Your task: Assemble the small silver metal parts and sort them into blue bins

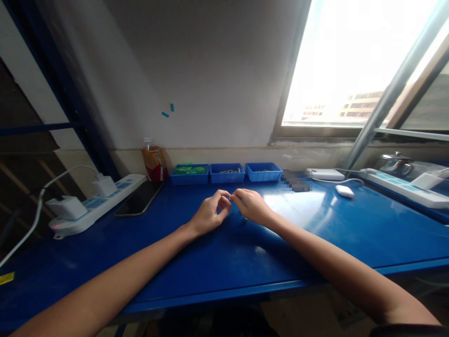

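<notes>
My left hand (211, 211) is held just above the blue table, its fingers curled into a ring. My right hand (253, 206) meets it at the fingertips, with thumb and fingers pinched together. Whatever sits between the fingertips is too small to make out. Under the right palm, a small shiny object (246, 219) shows in part on the table. Beyond the hands stand a blue bin with green pieces (190, 179), a second blue bin (227, 178) holding small metallic parts, and a third blue bin (264, 176) with small dark parts.
On the left lie a phone (139, 199) and a power strip (98, 206) with plugged-in chargers, and a bottle (153, 161) stands behind. To the right are a white power bank (325, 174), a white earbud case (344, 191) and another power strip (407, 188). The table's front edge (224, 296) runs below my forearms.
</notes>
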A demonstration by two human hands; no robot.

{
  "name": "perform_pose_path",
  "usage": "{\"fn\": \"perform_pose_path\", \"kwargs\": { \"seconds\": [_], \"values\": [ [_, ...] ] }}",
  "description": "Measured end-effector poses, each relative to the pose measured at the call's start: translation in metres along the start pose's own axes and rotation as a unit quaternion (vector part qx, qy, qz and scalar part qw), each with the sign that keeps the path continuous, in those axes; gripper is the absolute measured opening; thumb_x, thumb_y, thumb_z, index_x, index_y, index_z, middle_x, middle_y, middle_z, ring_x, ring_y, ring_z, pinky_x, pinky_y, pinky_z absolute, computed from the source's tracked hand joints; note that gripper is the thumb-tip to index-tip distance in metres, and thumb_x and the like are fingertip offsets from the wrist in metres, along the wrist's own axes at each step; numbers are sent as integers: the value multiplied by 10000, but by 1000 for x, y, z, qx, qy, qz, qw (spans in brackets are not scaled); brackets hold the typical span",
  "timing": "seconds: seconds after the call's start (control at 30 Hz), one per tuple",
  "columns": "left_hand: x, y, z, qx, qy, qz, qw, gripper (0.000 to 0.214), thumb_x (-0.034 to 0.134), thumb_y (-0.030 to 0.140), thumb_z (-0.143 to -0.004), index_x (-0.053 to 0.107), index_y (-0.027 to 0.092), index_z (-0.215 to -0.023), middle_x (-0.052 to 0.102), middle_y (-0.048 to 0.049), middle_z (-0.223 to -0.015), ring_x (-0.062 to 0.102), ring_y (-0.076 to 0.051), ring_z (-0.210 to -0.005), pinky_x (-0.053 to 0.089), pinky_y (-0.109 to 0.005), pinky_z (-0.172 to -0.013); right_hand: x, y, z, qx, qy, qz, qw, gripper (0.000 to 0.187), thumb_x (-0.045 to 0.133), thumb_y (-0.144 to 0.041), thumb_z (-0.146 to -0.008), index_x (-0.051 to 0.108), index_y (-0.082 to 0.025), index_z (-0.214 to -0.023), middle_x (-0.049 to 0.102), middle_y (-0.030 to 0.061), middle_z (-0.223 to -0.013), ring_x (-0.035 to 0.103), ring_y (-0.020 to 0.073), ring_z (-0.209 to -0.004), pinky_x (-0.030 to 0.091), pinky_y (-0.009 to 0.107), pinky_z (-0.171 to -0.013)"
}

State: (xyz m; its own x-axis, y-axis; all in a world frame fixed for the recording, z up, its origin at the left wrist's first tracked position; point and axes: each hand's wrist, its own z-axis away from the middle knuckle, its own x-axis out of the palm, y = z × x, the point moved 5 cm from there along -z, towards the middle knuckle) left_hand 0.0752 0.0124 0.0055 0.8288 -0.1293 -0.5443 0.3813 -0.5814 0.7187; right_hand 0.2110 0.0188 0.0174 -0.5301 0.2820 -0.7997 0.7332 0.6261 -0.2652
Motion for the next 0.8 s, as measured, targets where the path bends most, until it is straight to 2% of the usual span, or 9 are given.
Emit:
{"fn": "perform_pose_path", "kwargs": {
  "seconds": [0.17,0.27,0.33,0.4,0.5,0.6,0.7,0.8],
  "values": [
    [-2,2,1,-20,11,-41,999,208,494,370,-872,528,182,-956,620,-1,-709,573,-135,-626,407,-226,-568,2,-5,2,-9,-20,-13,1000,253,413,-289,-941,577,-193,-775,643,23,-767,591,142,-713,371,227,-633],
    [-4,-1,0,-35,14,-25,999,235,449,400,-896,525,178,-919,618,-2,-694,573,-139,-627,406,-230,-575,-3,-9,2,-19,-5,-9,1000,164,443,-302,-929,568,-199,-953,646,20,-812,594,144,-724,378,232,-639],
    [-4,-2,0,-38,17,-8,999,275,412,421,-913,529,174,-885,618,-5,-692,573,-141,-637,414,-235,-597,-7,-13,3,-46,5,7,999,183,507,-294,-895,535,-194,-1046,643,21,-838,596,154,-752,383,242,-658],
    [-4,-2,0,-36,13,5,999,312,393,444,-919,534,172,-861,613,-5,-689,567,-141,-640,417,-236,-606,-9,-18,4,-82,12,28,996,177,542,-267,-872,532,-190,-1031,643,28,-861,595,162,-783,383,252,-687],
    [-3,-1,0,-26,-1,20,999,331,383,456,-923,536,169,-855,611,-6,-699,562,-139,-648,423,-236,-619,-9,-23,5,-116,28,50,992,86,489,-232,-899,549,-188,-942,650,35,-855,591,156,-768,378,258,-699],
    [-1,0,0,-18,-17,25,999,355,337,446,-940,546,166,-877,614,-11,-716,568,-138,-660,434,-241,-643,-11,-22,4,-128,44,55,989,135,439,-244,-928,561,-186,-917,660,35,-826,596,150,-742,376,256,-691],
    [1,1,1,-7,-30,-18,999,334,371,422,-932,565,163,-1014,629,-27,-780,578,-143,-679,441,-248,-644,-24,-4,-8,-94,82,75,989,201,418,-300,-941,579,-186,-900,676,48,-841,615,162,-780,384,258,-712],
    [8,12,5,59,-78,-102,990,331,465,372,-897,562,190,-1155,625,-61,-964,592,-155,-768,461,-265,-710,-47,39,-26,37,147,135,979,279,381,-360,-946,596,-183,-925,684,71,-855,625,197,-810,395,275,-714]
  ]
}}
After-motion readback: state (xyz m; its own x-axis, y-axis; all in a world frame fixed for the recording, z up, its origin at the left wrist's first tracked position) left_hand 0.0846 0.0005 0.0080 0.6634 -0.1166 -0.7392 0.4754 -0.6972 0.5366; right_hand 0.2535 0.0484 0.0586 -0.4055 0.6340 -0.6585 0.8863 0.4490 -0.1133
